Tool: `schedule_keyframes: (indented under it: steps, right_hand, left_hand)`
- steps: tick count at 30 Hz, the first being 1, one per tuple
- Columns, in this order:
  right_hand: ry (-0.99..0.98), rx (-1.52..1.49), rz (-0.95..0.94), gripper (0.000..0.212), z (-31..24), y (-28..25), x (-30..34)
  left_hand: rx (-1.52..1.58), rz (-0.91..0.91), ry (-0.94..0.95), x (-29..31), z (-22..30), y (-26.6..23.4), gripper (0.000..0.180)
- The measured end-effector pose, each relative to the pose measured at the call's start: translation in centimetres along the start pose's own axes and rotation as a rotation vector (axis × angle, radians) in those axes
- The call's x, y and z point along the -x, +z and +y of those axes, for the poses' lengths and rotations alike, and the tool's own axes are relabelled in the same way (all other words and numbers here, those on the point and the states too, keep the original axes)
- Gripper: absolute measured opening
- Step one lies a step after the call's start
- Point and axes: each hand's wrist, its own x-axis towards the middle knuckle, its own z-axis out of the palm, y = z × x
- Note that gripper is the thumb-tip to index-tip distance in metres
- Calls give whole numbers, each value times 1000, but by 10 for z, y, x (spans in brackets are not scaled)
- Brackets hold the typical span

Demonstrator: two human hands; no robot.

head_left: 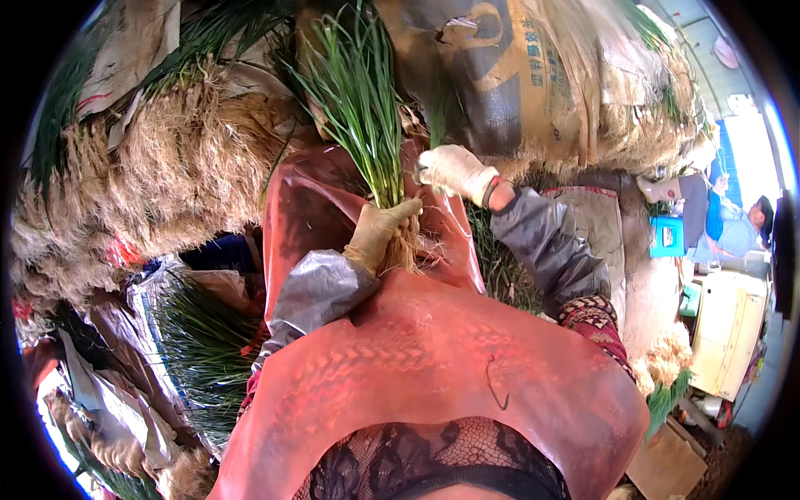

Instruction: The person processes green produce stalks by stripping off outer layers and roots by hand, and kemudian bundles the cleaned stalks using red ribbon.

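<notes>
The step looks like bunching: the left hand (382, 233) is wrapped tight round the greens (364, 108) before the apron (433, 333); the right hand (452, 172) curls nearby, its grip unclear. Sorting calls for a steady left hold; the root pile (187, 150) and sack (546, 79) crowd the far side.

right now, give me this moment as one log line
left hand: closed around green-leaved bunch above its roots | right hand: beside bunch, grip unclear | red apron: worn
</notes>
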Motion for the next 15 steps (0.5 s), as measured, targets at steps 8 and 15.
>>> schedule_keyframes:
  steps: [8, 15]
  right_hand:
    - [339, 418, 787, 19, 100, -14, 36]
    - [158, 294, 644, 45, -7, 2, -50]
  left_hand:
    - [347, -262, 48, 38, 37, -20, 32]
    - [539, -266, 190, 4, 37, -38, 19]
